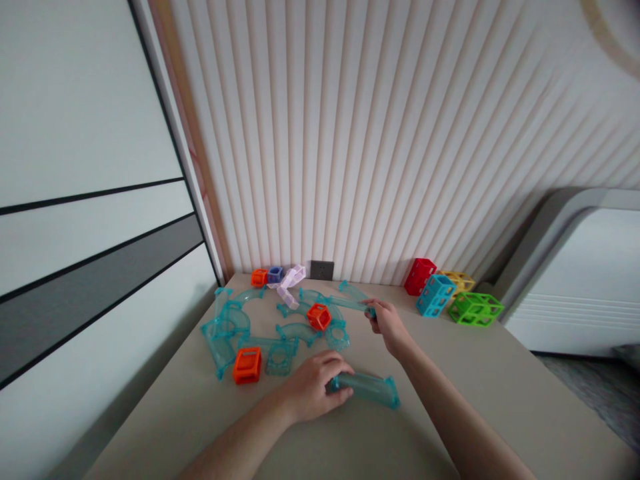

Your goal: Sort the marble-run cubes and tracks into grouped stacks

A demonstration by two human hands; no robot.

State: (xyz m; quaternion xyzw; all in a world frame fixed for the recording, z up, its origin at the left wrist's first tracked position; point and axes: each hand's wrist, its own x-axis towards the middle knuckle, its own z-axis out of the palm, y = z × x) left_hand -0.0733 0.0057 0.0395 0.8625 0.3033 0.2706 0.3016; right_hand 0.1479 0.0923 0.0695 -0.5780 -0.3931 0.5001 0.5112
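Note:
My left hand [320, 387] is closed round the left end of a translucent teal track piece [370, 389] near the front of the table. Farther back, my right hand [387, 323] pinches the right end of a long, thin teal track piece [347, 303]. An orange cube frame [319, 317] lies tilted just left of that piece, among curved teal track pieces [299, 331]. Left of my left hand are a square teal plate with a round hole [279, 360] and another orange cube frame [247, 365].
More teal track pieces [227, 323] lie jumbled at the table's left. Against the wall are a small orange cube [259, 277], a purple cube [275, 274] and a lilac branched piece [290, 283]. Red [420, 276], blue [436, 295], yellow [459, 281] and green block frames [475, 309] stand at the right.

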